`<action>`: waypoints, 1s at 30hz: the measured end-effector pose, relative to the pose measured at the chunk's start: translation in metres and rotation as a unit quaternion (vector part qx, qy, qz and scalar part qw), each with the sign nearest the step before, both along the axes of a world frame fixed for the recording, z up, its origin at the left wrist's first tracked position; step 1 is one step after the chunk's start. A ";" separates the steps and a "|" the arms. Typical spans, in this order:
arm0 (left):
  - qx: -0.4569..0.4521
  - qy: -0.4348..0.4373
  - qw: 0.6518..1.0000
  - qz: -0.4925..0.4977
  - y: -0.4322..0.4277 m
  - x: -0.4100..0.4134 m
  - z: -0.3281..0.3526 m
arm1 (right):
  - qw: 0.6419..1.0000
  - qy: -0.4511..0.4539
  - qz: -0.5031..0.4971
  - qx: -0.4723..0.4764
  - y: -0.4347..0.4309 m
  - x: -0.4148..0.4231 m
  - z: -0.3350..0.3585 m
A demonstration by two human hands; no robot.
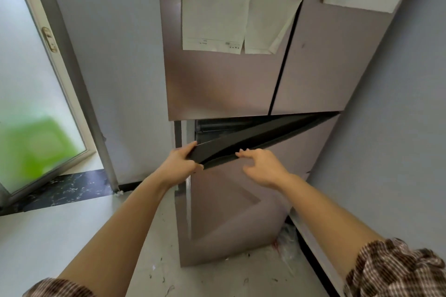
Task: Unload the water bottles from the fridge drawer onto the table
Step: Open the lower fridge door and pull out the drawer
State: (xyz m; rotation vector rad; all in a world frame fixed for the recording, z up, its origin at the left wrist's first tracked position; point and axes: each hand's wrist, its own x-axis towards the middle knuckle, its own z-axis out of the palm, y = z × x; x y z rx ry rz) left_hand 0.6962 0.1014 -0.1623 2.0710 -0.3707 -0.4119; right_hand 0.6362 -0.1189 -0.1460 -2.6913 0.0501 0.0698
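A tall pinkish-grey fridge (pixel 224 84) fills the middle of the head view. Its lower drawer front (pixel 253 190) stands a little way out, with a dark gap (pixel 241 135) above its top edge. My left hand (pixel 179 166) grips the left end of that dark top edge, thumb on top and fingers underneath. My right hand (pixel 261 167) is further right, its fingertips touching the edge with the fingers loosely spread. No water bottles show; the inside of the drawer is hidden.
Paper sheets (pixel 239 5) hang on the upper fridge doors. A frosted glass door (pixel 31 94) stands at the left behind a dark marble threshold (pixel 67 188). A grey wall (pixel 391 147) closes in at the right. A crumpled plastic bag (pixel 287 241) lies by the fridge's base.
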 end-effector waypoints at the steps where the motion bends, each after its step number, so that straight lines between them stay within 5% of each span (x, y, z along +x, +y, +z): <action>1: 0.016 0.003 0.999 -0.039 -0.003 -0.007 0.002 | 1.000 -0.005 -0.010 0.008 -0.007 -0.011 0.001; 7: 0.039 0.001 0.971 -0.234 -0.043 -0.064 0.013 | 0.994 -0.049 -0.086 0.047 -0.050 -0.076 0.012; 15: 0.045 -0.068 0.953 -0.292 -0.146 -0.113 -0.003 | 0.947 -0.103 -0.248 0.173 -0.119 -0.144 0.017; 30: 0.109 -0.358 0.857 -0.355 -0.347 -0.144 -0.028 | 0.969 0.029 -0.245 -0.014 -0.291 -0.216 0.040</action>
